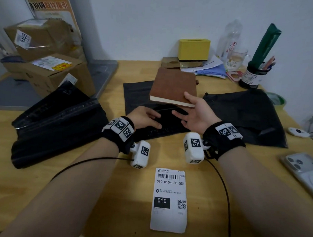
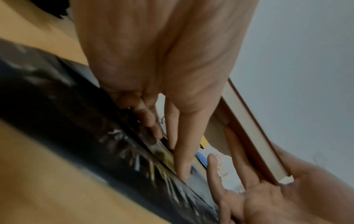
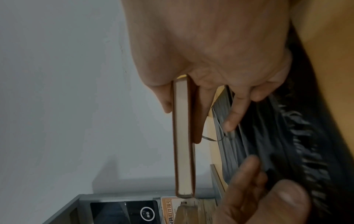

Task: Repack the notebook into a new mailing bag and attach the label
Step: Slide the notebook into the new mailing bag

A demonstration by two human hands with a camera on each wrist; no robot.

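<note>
Our right hand [image 1: 197, 111] grips the brown notebook [image 1: 173, 86] by its near right corner, thumb on the top cover and fingers curled beneath, and carries it in the air above the middle mailing bag [image 1: 135, 92]. The right wrist view confirms the pinch: the thumb lies on one cover and a finger on the other, with the cream page block [image 3: 182, 136] between them. The notebook has a matte, leather-like brown cover, a slim dark ribbon hanging from its pages, and a small tab on its far right edge.

Our left hand [image 1: 145, 118] lies palm down on the near end of that same black bag, fingers fairly straight and slightly spread, pressing the glossy plastic against the table [image 1: 104, 187]. In the left wrist view its fingertips [image 2: 182, 171] touch the bag's edge; whether they part the opening we cannot tell.

The shipping label [image 1: 169, 199] lies flat on the table in front of us, well apart from the bag, white with a barcode, the code 010-010-L30-551, a black block reading 010 and a QR code.

A stack of black bags [image 1: 53, 124] sits to our left, and another crumpled black bag [image 1: 247, 115] to our right. A phone [image 1: 304, 171] lies at the right edge, and cardboard parcels [image 1: 47, 59] stand beyond the table on the left.
</note>
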